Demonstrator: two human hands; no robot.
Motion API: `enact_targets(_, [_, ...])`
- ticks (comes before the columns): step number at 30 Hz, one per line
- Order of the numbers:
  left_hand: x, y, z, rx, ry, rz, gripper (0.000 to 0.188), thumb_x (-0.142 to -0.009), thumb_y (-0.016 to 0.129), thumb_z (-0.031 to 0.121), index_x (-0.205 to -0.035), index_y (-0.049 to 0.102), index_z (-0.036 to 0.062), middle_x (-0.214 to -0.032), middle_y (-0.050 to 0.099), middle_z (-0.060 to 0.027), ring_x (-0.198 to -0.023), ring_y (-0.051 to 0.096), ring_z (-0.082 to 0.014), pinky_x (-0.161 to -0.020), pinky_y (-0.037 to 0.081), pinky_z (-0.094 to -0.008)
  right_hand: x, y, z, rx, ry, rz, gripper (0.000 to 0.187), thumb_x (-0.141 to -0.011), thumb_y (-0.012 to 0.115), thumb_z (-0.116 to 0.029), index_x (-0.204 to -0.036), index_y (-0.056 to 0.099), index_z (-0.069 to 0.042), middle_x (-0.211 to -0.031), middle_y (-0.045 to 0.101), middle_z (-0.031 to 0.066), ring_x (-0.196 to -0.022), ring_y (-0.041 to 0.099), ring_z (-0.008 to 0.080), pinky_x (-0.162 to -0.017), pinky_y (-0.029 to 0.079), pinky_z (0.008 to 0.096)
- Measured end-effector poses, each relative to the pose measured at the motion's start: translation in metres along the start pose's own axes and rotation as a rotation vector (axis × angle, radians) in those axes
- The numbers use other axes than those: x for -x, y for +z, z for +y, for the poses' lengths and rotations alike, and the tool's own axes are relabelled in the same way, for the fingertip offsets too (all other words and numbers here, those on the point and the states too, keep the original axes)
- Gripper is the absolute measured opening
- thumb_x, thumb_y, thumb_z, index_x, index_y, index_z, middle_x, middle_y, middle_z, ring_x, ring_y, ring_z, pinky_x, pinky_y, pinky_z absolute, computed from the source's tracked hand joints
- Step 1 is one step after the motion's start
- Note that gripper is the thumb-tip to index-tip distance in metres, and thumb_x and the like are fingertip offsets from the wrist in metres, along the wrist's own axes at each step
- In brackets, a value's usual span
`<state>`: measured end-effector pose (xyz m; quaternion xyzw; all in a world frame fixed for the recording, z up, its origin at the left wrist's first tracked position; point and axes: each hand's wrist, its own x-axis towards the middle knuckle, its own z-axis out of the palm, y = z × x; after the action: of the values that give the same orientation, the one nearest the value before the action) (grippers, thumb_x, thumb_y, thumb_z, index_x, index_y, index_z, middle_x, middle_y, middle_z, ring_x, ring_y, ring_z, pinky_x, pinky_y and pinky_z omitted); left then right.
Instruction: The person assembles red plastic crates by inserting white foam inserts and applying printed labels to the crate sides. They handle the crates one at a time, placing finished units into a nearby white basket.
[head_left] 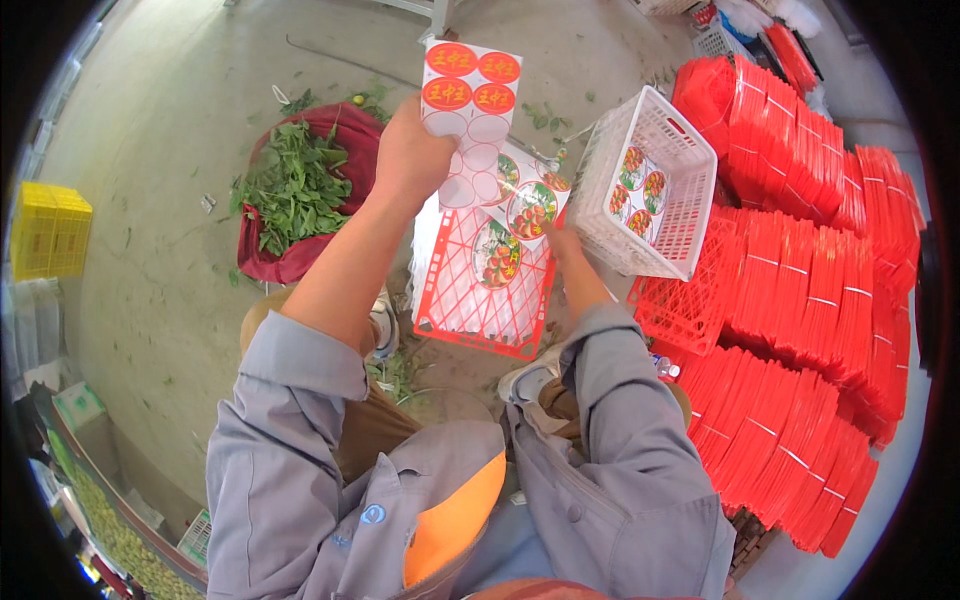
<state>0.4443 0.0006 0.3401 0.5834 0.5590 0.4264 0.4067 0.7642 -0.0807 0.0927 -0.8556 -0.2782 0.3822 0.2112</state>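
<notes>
My left hand [412, 160] is closed on a white sticker sheet [478, 130]. Red oval stickers with yellow lettering fill its upper part, and pale blank circles show lower down. Lower and to the right, my right hand [568, 248] grips the edge of a second sheet [532, 206] with round fruit-picture labels; its fingertips are partly hidden. Beneath both hands lies a flat stack of white packaging with red mesh [450, 290] on top. A round fruit label [497, 262] sits on that mesh.
A white plastic basket [625, 258] holding more fruit-label sheets [640, 190] stands to the right. Bundled red mesh packaging [790, 280] is piled along the right side. Leafy greens [295, 190] fill a dark red sack [360, 150] at left. A yellow crate [50, 230] stands far left.
</notes>
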Motion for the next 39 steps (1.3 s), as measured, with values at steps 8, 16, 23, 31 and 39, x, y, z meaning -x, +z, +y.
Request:
enact_targets(8, [0.011, -0.013, 0.021, -0.101, 0.071, -0.093, 0.063, -0.079, 0.072, 0.004, -0.136, 0.046, -0.0011, -0.125, 0.063, -0.0262, -0.120, 0.059, -0.0428, -0.100, 0.048, -0.0450, -0.113, 0.062, 0.075, -0.215, 0.053, -0.007, 0.071, -0.073, 0.085, -0.044, -0.130, 0.066, -0.005, -0.130, 0.066, 0.0169, -0.109, 0.068, 0.0293, -0.099, 0.049, 0.0380])
enact_targets(16, [0.019, -0.006, 0.029, -0.157, 0.145, -0.060, 0.070, -0.080, 0.073, 0.003, -0.143, 0.044, -0.0018, -0.131, 0.062, -0.0252, -0.123, 0.059, -0.0407, -0.103, 0.047, -0.0429, -0.063, 0.064, 0.008, 0.136, 0.223, 0.231, 0.073, -0.073, 0.087, -0.041, -0.133, 0.064, -0.006, -0.135, 0.059, 0.0230, -0.117, 0.063, 0.0337, -0.101, 0.049, 0.0435])
enact_targets(23, [0.021, -0.008, 0.029, -0.215, 0.111, -0.091, 0.073, -0.080, 0.074, 0.005, -0.146, 0.041, -0.0013, -0.134, 0.060, -0.0258, -0.127, 0.057, -0.0406, -0.105, 0.046, -0.0434, -0.088, 0.068, 0.015, -0.259, 0.158, -0.091, 0.081, -0.074, 0.085, -0.052, -0.136, 0.062, -0.005, -0.142, 0.056, 0.0222, -0.123, 0.061, 0.0339, -0.102, 0.048, 0.0461])
enact_targets(31, [0.017, -0.007, 0.023, -0.231, 0.121, -0.099, 0.074, -0.081, 0.074, 0.005, -0.146, 0.040, -0.0008, -0.134, 0.060, -0.0259, -0.127, 0.057, -0.0410, -0.106, 0.045, -0.0439, -0.079, 0.066, -0.014, 0.248, 0.155, 0.080, 0.053, -0.082, 0.083, -0.020, -0.127, 0.064, 0.001, -0.118, 0.070, 0.0159, -0.107, 0.066, 0.0253, -0.087, 0.054, 0.0404])
enact_targets(39, [0.020, 0.000, 0.027, -0.198, 0.185, -0.082, 0.070, -0.082, 0.072, 0.003, -0.145, 0.042, 0.0026, -0.134, 0.061, -0.0231, -0.127, 0.057, -0.0413, -0.105, 0.045, -0.0440, -0.058, 0.084, -0.026, 0.197, 0.238, 0.262, 0.070, -0.071, 0.084, -0.047, -0.123, 0.068, -0.002, -0.127, 0.067, 0.0202, -0.125, 0.058, 0.0320, -0.102, 0.047, 0.0445])
